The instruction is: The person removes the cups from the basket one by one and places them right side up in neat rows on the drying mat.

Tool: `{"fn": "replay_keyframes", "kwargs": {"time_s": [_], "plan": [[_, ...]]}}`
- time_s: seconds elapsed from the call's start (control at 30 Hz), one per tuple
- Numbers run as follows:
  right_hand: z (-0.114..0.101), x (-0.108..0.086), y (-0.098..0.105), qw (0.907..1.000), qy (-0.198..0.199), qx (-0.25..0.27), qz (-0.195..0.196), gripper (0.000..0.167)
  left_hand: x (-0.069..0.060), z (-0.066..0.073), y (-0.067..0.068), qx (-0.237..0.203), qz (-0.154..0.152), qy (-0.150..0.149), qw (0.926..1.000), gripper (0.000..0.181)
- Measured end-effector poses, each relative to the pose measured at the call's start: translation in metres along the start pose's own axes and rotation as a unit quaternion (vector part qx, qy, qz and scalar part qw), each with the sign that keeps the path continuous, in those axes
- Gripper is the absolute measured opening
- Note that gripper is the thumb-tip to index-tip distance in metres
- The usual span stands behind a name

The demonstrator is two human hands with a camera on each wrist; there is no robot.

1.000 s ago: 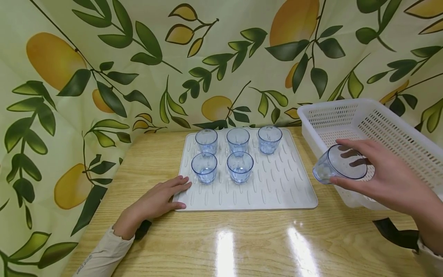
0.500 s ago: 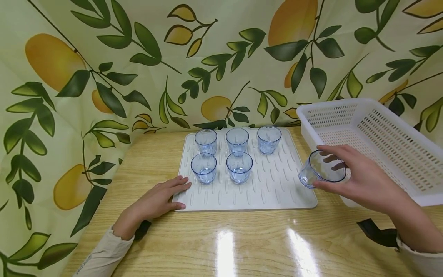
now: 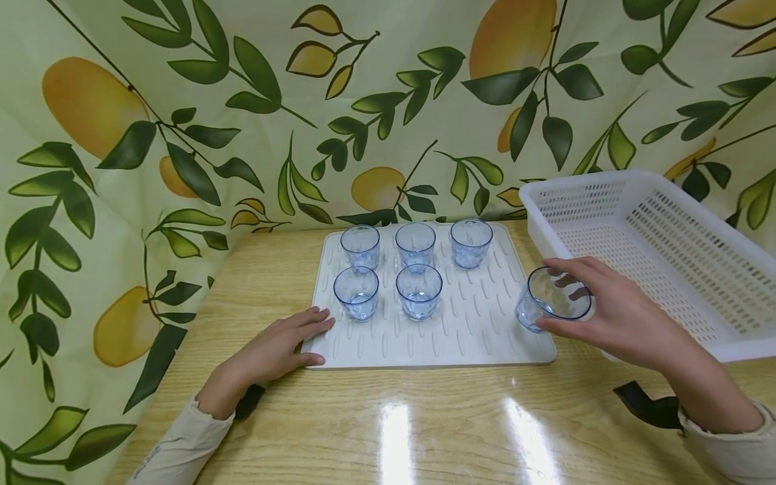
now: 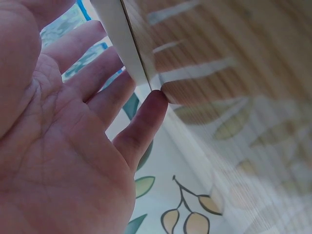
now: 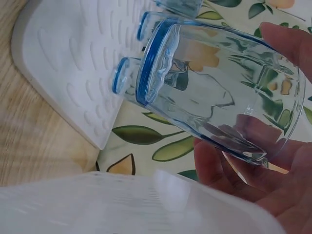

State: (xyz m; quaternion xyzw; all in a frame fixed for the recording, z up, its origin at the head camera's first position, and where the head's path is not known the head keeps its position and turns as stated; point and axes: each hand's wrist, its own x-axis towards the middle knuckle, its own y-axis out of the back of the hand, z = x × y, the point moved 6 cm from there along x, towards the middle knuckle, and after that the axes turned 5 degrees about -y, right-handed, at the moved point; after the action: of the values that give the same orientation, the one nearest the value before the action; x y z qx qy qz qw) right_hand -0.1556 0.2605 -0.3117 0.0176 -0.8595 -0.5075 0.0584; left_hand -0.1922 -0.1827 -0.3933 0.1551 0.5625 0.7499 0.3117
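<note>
My right hand grips a clear bluish glass near its rim, thumb on one side and fingers on the other. The glass tilts, its mouth toward the palm, over the right edge of a white drying mat. In the right wrist view the same glass shows its thick blue base pointing toward the mat. Flat fingers of my left hand rest on the mat's left edge; the left wrist view shows its palm and straight fingers. Several matching glasses stand upright on the mat, among them a front one.
A white perforated plastic basket stands right of the mat, close to my right hand. Behind the wooden table hangs a cloth printed with fruit and leaves. The mat's front right part is bare.
My right hand has carried the glass leftward, from in front of the basket to over the mat's right edge. The left hand and the standing glasses have stayed in place.
</note>
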Motion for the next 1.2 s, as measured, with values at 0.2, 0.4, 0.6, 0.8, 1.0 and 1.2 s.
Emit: {"fn": "replay_keyframes", "kwargs": {"time_s": [0.2, 0.4, 0.6, 0.8, 1.0, 1.2], "plan": [[-0.004, 0.004, -0.003, 0.9999, -0.008, -0.001, -0.01, 0.093, 0.0, 0.0, 0.0, -0.002, 0.0, 0.003, 1.0, 0.066], [-0.012, 0.007, -0.008, 0.9998, 0.009, 0.009, -0.013, 0.091, 0.001, 0.0, -0.001, -0.003, 0.0, 0.003, 1.0, 0.066], [-0.019, 0.012, -0.016, 0.9994, 0.008, 0.017, -0.028, 0.092, 0.002, 0.0, -0.001, -0.002, -0.002, 0.003, 1.0, 0.066], [-0.025, 0.017, -0.024, 0.9987, 0.012, 0.03, -0.038, 0.092, 0.0, 0.0, 0.0, -0.001, 0.003, 0.0, 1.0, 0.066], [-0.028, 0.019, -0.028, 0.9984, 0.012, 0.034, -0.043, 0.088, 0.0, 0.001, 0.0, 0.001, 0.004, -0.004, 1.0, 0.066], [-0.031, 0.024, -0.031, 0.9985, 0.01, 0.031, -0.043, 0.089, -0.001, 0.0, 0.0, 0.003, 0.005, -0.004, 1.0, 0.066]]}}
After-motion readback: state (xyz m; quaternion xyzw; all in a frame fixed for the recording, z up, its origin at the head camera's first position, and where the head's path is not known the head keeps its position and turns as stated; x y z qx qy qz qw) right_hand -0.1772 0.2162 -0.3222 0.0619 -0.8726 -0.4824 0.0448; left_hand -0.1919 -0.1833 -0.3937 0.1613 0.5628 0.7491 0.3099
